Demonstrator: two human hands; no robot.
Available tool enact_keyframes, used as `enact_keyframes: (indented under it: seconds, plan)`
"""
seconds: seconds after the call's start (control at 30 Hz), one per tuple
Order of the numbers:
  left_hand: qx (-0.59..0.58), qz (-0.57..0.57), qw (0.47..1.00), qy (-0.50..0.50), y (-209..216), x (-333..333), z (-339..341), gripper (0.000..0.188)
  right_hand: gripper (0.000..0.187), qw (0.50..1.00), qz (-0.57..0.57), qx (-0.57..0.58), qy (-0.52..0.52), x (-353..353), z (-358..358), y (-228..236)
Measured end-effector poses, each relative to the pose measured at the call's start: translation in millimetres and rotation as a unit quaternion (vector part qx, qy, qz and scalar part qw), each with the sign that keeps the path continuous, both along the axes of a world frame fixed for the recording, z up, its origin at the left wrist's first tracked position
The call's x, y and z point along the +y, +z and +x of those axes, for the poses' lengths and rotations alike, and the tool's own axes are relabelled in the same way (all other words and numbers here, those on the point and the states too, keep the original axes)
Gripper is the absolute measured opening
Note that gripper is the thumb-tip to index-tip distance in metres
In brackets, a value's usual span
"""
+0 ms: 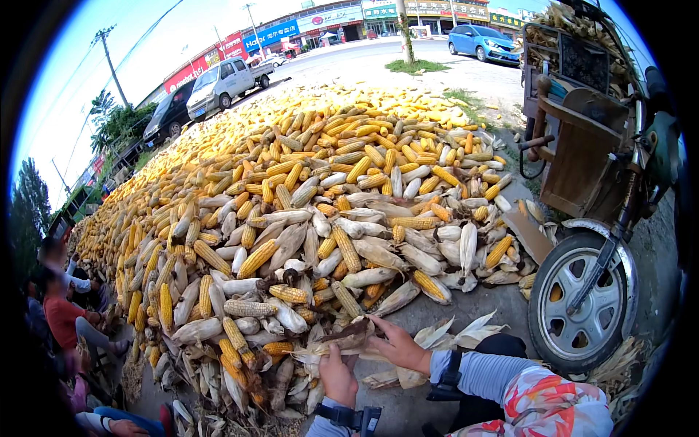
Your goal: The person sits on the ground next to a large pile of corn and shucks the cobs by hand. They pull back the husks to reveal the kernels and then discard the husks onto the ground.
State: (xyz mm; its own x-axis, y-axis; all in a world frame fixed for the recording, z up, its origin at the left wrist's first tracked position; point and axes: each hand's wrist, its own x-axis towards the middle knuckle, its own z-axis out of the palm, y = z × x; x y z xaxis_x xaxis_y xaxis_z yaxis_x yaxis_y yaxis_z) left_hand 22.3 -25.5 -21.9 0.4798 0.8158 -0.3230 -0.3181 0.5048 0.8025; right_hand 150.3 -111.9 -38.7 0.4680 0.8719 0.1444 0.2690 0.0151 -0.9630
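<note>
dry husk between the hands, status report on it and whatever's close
Left hand and right hand holding dry husk. Contents not clear. Corn pile directly beyond, loose husks beside right hand.

Outdoors, bright daylight is falling on pale pavement (353, 69). Coloured shopfronts (328, 20) are lining the pavement's far edge. Blue car (480, 44) is standing near its far right corner. White pickup (226, 85) and dark car (167, 116) are sitting toward the far left corner. Utility pole (113, 69) is rising behind; cargo tricycle (590, 156) is occupying the right edge; sky (182, 33) is showing blue.
</note>
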Motion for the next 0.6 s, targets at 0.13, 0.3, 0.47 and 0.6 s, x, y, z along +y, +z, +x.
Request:
enact_keyframes:
  seconds: [0.13,0.3,0.47,0.6]
  plan:
    - [0.005,0.019,0.998,-0.06,-16,-1,-1,0.028,0.058,0.992,0.093,0.061,-0.055,5,-10,2]
    - [0.022,-0.021,0.993,-0.116,-6,-9,1,0.028,0.048,0.963,0.045,0.264,-0.013,15,10,11]
    - [0.003,-0.012,0.998,-0.061,-8,2,7,0.027,0.048,0.924,0.139,0.354,-0.047,20,22,-8]
    - [0.015,0.004,1.0,-0.007,-12,18,-2,0.025,0.042,0.904,0.126,0.391,-0.122,15,45,-15]
